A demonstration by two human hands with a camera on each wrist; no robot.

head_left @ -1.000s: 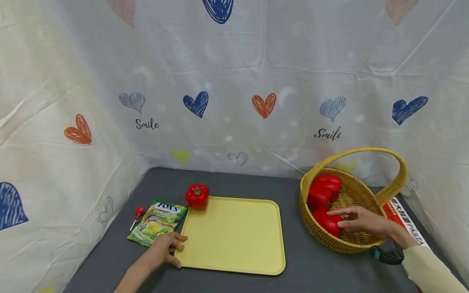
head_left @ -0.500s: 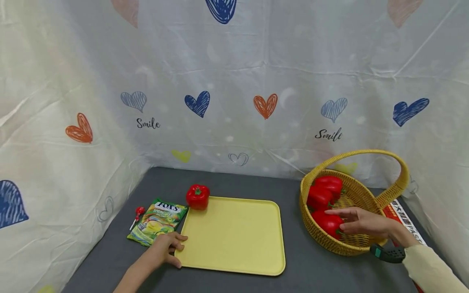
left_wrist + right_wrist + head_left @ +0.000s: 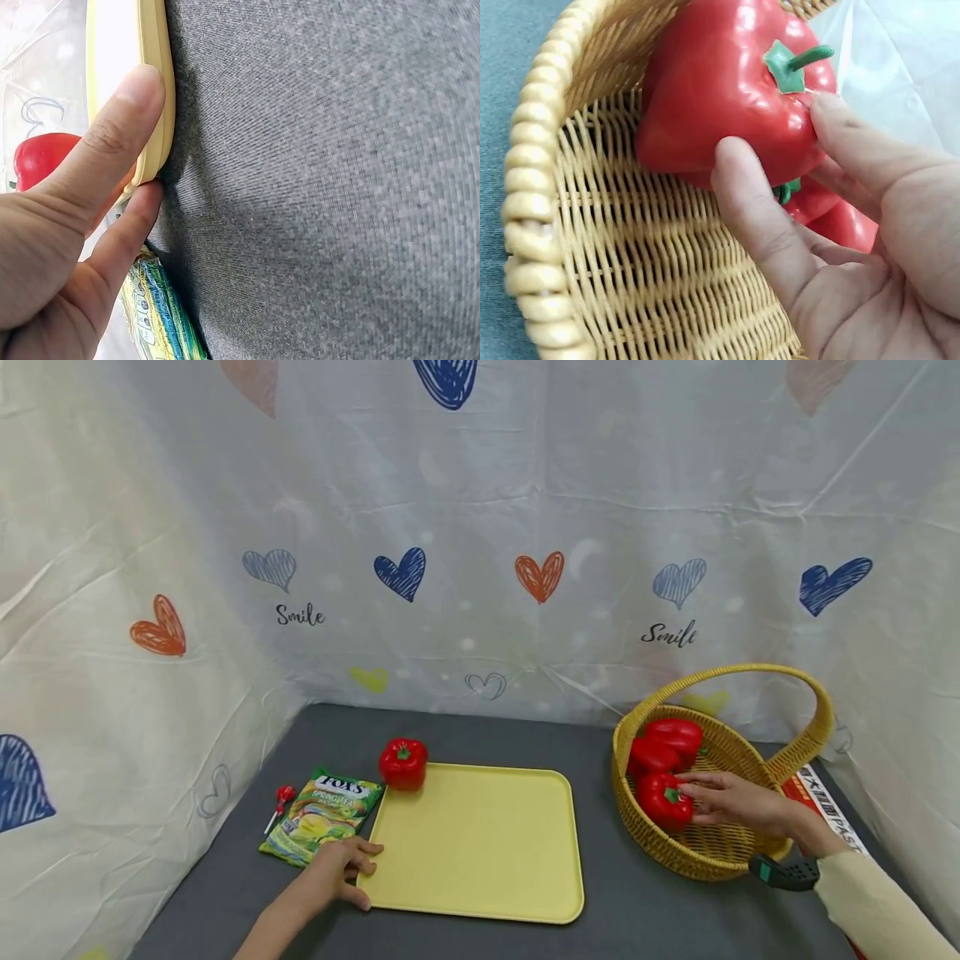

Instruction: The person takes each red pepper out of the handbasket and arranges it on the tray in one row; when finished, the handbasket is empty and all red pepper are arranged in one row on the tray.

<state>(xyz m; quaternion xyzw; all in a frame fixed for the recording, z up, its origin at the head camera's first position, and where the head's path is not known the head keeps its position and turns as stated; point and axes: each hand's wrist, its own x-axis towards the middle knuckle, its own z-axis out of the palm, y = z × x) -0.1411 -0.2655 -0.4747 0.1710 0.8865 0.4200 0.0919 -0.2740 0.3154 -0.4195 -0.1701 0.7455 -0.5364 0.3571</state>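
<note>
My left hand (image 3: 330, 872) holds the front left corner of a flat yellow tray (image 3: 480, 843). In the left wrist view the thumb lies along the tray's rim (image 3: 166, 97), with a finger against the corner. On the right, my right hand (image 3: 738, 802) reaches into a yellow wicker basket (image 3: 645, 843) and grips a red bell pepper (image 3: 660, 802). Its fingers and thumb sit at the pepper's sides, as the right wrist view shows, close to the green stem (image 3: 810, 58). More red bell peppers (image 3: 675, 735) lie behind it in the basket.
Another red bell pepper (image 3: 403, 764) sits at the tray's back left corner. Left of the tray lie a green FOX'S candy bag (image 3: 326, 814) and a red lollipop (image 3: 282, 795). A red pasta package (image 3: 825, 802) is partly hidden behind the basket, whose tall handle (image 3: 738, 668) arches up.
In the basket, the front pepper has turned and shifted slightly up and left, its stem now facing me, as the right fingers closed on it. The left hand and tray stayed put.
</note>
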